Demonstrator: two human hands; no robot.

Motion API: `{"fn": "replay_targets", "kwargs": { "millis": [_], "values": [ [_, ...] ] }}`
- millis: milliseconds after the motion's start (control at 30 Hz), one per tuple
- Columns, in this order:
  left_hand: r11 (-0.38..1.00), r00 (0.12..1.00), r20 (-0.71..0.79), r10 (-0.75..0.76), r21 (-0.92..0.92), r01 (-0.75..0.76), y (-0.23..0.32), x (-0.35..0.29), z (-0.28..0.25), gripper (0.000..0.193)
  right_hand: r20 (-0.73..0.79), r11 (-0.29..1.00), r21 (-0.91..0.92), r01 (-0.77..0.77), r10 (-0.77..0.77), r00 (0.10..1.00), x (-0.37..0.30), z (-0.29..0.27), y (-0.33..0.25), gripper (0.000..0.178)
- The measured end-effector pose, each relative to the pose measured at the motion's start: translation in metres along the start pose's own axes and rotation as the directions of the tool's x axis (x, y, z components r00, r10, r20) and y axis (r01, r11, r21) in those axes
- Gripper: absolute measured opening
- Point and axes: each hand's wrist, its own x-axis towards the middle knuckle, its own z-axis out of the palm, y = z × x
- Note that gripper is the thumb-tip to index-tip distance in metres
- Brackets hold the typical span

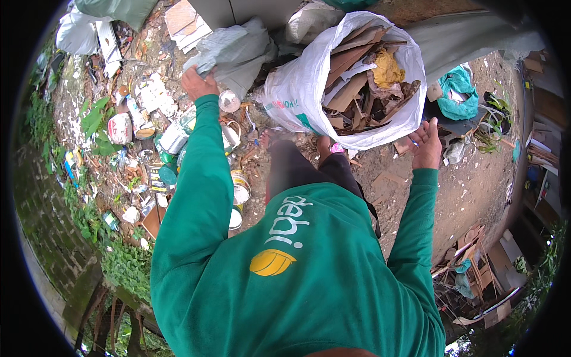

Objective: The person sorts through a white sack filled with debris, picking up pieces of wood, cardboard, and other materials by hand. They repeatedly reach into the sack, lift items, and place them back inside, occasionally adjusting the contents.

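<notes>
My left hand (199, 83) is closed on the near left corner of a greyish plastic sack (241, 53), which stretches away from my fingers. My right hand (425, 146) is empty, its fingers apart and palm partly turned up. It is just beside the lower right rim of a large white woven sack (291, 95). That sack leans with its mouth toward the right, full of broken brown wood or board pieces (351, 59) and a crumpled yellow cloth or paper (388, 68). Both my arms wear long green sleeves.
Paint cans and buckets (174, 138), bottles and other litter cover the ground on the left. White boards (187, 24) lie at the back. On the right are a teal bag (458, 95) and a heap of wood scraps (476, 262). My bare feet (324, 146) stand close to the white sack.
</notes>
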Motion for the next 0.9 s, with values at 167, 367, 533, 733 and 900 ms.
{"fn": "replay_targets", "kwargs": {
  "millis": [167, 367, 533, 733, 900],
  "values": [
    [0.995, 0.973, 0.230, 0.028, 0.085, -0.048, -0.050, 0.047, -0.021, 0.052, 0.024, 0.995, -0.076, 0.062, -0.061, 0.998, 0.003, -0.023, -0.011, 0.064],
    [0.913, 0.956, 0.003, -0.295, -0.295, 0.282, -0.013, -0.018, -0.002, 0.050, 0.118, 0.998, 0.041, -0.049, 0.044, 0.992, 0.014, -0.015, 0.020, 0.053],
    [0.992, 0.999, -0.048, 0.006, -0.126, -0.012, 0.018, -0.049, -0.015, 0.053, 0.064, 1.000, 0.003, -0.001, 0.001, 0.998, 0.004, -0.010, 0.021, 0.052],
    [0.960, 0.894, 0.353, 0.276, -0.144, -0.240, 0.024, -0.086, -0.026, 0.049, -0.022, 0.998, -0.009, -0.066, 0.066, 0.998, -0.012, -0.013, 0.020, 0.050],
    [0.927, 0.855, 0.383, 0.349, -0.272, -0.257, 0.032, -0.099, -0.002, 0.050, 0.048, 0.998, 0.002, -0.065, 0.065, 0.997, -0.003, -0.005, 0.030, 0.051]
  ]
}}
